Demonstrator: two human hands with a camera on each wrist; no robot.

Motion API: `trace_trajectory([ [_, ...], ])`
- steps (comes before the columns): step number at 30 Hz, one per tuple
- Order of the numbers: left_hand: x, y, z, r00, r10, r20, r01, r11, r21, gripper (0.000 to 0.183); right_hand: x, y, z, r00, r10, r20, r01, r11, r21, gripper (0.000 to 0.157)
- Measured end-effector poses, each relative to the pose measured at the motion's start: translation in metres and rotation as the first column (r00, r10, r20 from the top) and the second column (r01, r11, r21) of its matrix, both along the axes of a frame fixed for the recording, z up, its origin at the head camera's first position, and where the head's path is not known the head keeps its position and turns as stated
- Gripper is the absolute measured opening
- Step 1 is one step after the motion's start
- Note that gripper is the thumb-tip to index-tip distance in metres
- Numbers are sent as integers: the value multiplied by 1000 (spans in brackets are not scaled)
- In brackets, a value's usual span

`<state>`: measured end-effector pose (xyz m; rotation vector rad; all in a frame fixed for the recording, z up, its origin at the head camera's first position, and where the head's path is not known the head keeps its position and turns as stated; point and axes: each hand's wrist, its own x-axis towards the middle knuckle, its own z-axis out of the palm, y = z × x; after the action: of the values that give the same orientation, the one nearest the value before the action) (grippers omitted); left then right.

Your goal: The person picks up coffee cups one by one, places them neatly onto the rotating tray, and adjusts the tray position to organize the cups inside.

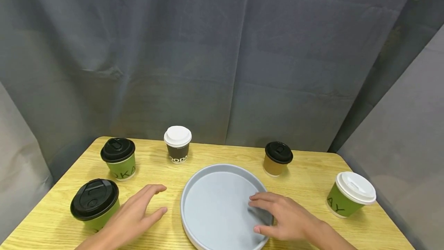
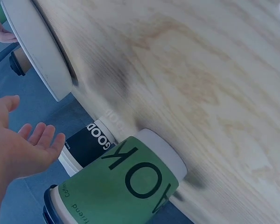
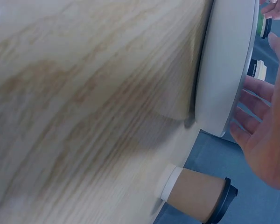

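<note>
Head view: the left hand (image 1: pixel 134 215) and right hand (image 1: pixel 286 215) have fingers loosely spread, the right over the grey tray (image 1: pixel 218 207).

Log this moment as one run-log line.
left grip: holds nothing, between nearest green cup and tray | right grip: holds nothing, over tray's right side, contact unclear | cups: five, lidded, outside tray

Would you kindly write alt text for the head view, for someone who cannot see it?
A round gray tray sits on a table, a right hand at its right edge and a left hand off its left side. Three green cups, a brown cup and a black cup, all lidded, stand around it.
</note>
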<state>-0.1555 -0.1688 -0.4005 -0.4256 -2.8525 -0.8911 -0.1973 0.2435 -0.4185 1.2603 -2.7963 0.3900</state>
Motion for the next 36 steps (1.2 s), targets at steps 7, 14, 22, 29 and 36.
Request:
trace_trajectory([
  [7,5,-8,-2,1000,7,10,-7,1000,4,44,2,1,-5,1000,22,-5,-22,1000,-18,45],
  [14,11,-16,-6,1000,-5,29,4,1000,11,44,5,1,-7,999,36,11,-36,999,-33,50],
  [22,16,-25,-11,999,-8,-46,8,1000,9,41,7,1,-10,999,22,37,-21,999,-35,57],
  [29,19,-31,-14,999,-8,-38,9,1000,27,42,7,3,-12,996,90,-5,-90,993,-70,59],
  [36,21,-38,-19,999,-43,23,41,995,86,45,5,6,-16,989,149,-19,-150,986,-70,57],
])
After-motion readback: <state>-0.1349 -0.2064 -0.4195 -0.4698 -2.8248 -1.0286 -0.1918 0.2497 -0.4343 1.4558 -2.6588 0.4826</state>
